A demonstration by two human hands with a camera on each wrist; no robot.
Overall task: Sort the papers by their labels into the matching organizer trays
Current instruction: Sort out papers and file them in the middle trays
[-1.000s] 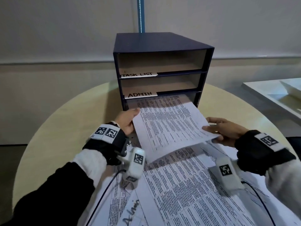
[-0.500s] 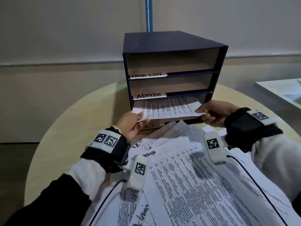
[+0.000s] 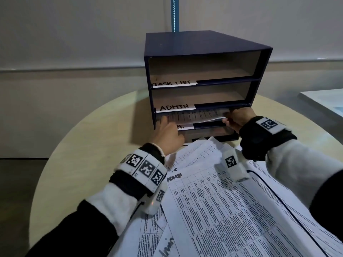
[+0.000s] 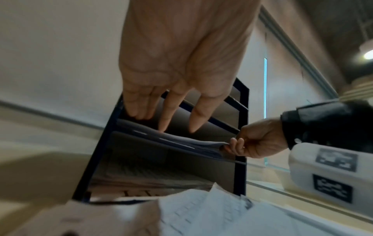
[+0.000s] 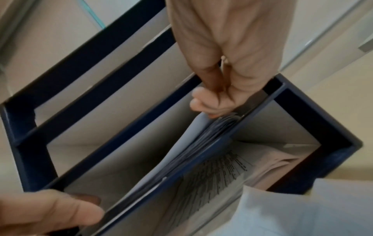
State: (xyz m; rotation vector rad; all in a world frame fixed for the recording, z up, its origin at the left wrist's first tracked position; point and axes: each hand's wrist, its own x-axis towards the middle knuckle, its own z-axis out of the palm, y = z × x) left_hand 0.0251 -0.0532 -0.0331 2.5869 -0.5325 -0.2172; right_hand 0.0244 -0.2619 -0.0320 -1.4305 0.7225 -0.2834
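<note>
A dark blue organizer (image 3: pixel 185 43) stands at the back of the table, its upper trays labelled TASK LIST and ADMIN. A printed paper (image 3: pixel 196 117) lies mostly inside the third tray, just under the ADMIN label. My left hand (image 3: pixel 167 132) touches its left part with straight fingers (image 4: pixel 197 118) and hides most of that tray's label. My right hand (image 3: pixel 237 119) pinches the paper's right corner (image 4: pixel 220 144) at the tray mouth. In the right wrist view the paper (image 5: pixel 181 143) bows upward inside the tray. The bottom tray holds printed sheets (image 5: pixel 222 172).
A loose pile of printed papers (image 3: pixel 232 210) covers the near side of the round wooden table (image 3: pixel 83 154); its top sheet is marked ADMIN. A white table (image 3: pixel 324 102) stands at the right. A blue pole (image 3: pixel 174 13) rises behind the organizer.
The paper went from held out in front of the organizer to mostly inside the third tray. Both hands moved forward to the tray mouth.
</note>
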